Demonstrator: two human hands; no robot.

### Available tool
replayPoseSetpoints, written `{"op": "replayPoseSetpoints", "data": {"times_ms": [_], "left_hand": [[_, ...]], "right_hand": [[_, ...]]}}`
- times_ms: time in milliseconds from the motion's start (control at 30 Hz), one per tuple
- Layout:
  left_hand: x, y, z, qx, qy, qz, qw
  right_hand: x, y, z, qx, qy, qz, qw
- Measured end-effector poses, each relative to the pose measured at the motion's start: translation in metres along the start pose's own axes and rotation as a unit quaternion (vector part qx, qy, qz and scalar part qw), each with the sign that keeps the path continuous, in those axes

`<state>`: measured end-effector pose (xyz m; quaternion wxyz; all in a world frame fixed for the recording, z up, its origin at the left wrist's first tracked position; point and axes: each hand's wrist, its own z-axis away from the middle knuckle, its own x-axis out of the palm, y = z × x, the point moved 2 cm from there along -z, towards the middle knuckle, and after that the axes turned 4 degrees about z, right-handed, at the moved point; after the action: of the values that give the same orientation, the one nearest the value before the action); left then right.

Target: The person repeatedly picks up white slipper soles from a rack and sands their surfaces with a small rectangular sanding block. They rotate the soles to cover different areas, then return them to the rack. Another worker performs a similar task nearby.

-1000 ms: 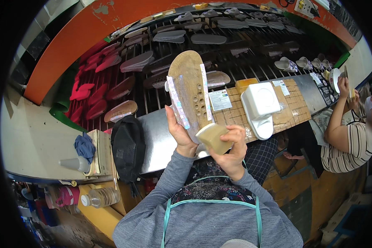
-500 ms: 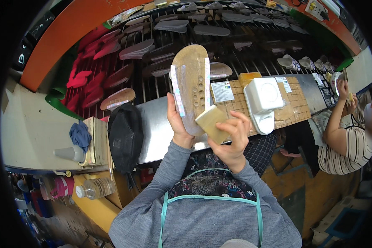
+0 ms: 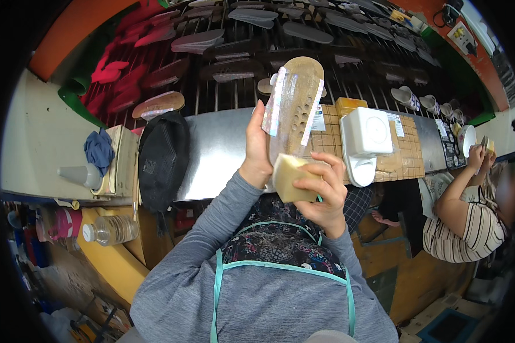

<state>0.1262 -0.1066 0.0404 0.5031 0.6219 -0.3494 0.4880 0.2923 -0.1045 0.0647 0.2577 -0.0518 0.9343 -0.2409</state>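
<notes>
Upright in front of me, a tan sandal sole with raised round bumps and shiny iridescent side strips is gripped near its lower end by my left hand. The thumb lies along its left side. My right hand has its fingers round a pale yellow sponge block. One edge of the sponge meets the lower end of the sole; whether it presses there I cannot make out. Behind them runs a metal bench edge.
A conveyor rack of rods carries several soles beyond the bench. A white dispenser stands right on a cardboard mat. Left are a black bag, a blue cloth and a clear bottle. A co-worker sits at right.
The sole has tilted so its top leans right, and my left hand has shifted right with it. The sponge has turned in my right hand and sits lower against the sole.
</notes>
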Motion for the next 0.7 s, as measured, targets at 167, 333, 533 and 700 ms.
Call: {"op": "replayPoseSetpoints", "data": {"times_ms": [167, 333, 533, 700], "left_hand": [[-0.010, 0.001, -0.003, -0.091, -0.035, 0.068, 0.993], [-0.019, -0.027, -0.007, -0.156, -0.048, 0.111, 0.980], [-0.022, 0.006, -0.004, -0.208, -0.090, 0.165, 0.960], [-0.006, 0.038, 0.019, -0.016, -0.300, -0.033, 0.953]], "right_hand": [[-0.023, 0.013, 0.019, 0.079, 0.063, -0.025, 0.995], [-0.031, 0.016, 0.027, 0.070, 0.037, 0.020, 0.997], [-0.081, 0.042, 0.056, 0.152, 0.133, 0.024, 0.979], [-0.107, 0.074, 0.085, 0.236, 0.115, 0.257, 0.930]]}}
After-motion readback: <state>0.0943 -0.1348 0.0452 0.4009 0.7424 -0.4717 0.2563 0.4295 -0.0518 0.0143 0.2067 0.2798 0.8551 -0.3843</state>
